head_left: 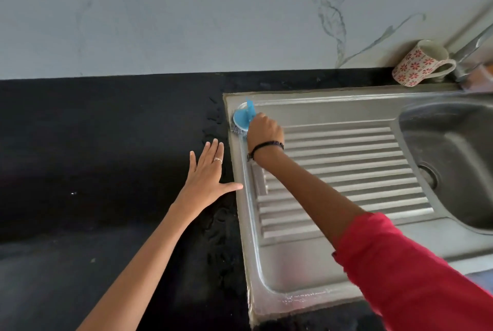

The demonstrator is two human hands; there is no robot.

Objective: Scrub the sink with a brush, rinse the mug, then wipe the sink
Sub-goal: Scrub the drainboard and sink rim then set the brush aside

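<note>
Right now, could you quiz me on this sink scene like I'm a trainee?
1. True or false: the right hand grips the blue brush at the far left corner of the drainboard.
2. Where does the left hand rest: A) in the basin, B) flat on the black counter, C) on the mug?
3. What stands beside the tap?

Key: 1 true; 2 B; 3 the flowered mug.

Red sleeve (416,272); black wristband (266,147); ring (217,160).
</note>
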